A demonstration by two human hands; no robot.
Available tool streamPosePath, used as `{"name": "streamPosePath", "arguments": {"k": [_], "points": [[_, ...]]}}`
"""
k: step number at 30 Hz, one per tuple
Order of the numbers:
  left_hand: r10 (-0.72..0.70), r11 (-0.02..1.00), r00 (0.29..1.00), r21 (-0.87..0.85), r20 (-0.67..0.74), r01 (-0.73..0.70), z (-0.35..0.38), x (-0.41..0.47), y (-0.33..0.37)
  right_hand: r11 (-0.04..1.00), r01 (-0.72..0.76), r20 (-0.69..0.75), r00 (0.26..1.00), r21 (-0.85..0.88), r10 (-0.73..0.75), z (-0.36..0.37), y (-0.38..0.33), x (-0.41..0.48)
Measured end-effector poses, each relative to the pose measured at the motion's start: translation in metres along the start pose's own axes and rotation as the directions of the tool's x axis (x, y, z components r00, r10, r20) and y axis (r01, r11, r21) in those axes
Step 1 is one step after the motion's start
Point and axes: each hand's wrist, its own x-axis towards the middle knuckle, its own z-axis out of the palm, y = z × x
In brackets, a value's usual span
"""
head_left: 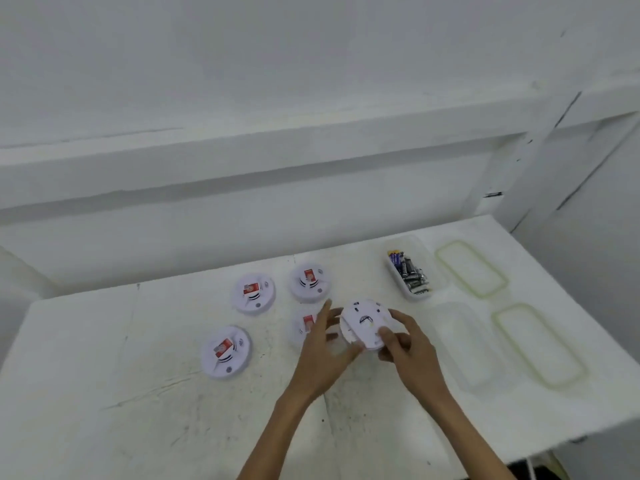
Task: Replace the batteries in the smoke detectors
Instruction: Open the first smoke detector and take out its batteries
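Fingers of right hand curled round smoke detector, held above worktop back-up (presumably to reach the battery bay); left hand near-straight, bracing its rim; battery tub close, beyond.

Over a white table, both hands hold a white smoke detector with its back up: the right hand grips its right edge, and the left hand touches its left edge with straight fingers. Four more detectors lie to the left, and a clear tub of batteries sits behind to the right.
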Motion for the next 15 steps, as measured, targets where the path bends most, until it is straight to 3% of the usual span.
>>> {"name": "streamPosePath", "arguments": {"k": [3, 8, 15], "points": [[0.054, 0.997, 0.986, 0.054, 0.159, -0.063, 0.032, 0.003, -0.008, 0.994, -0.096, -0.051, 0.994, -0.052, 0.094, -0.018, 0.03, -0.005], [0.082, 0.996, 0.987, 0.019, 0.138, -0.085, 0.059, 0.007, -0.023, 0.984, -0.168, -0.106, 0.981, -0.055, 0.162, -0.022, 0.061, -0.009], [0.113, 0.99, 0.989, 0.072, 0.092, -0.12, 0.065, 0.0, -0.027, 0.99, -0.13, -0.111, 0.986, -0.05, 0.124, -0.021, 0.054, -0.016]]}}
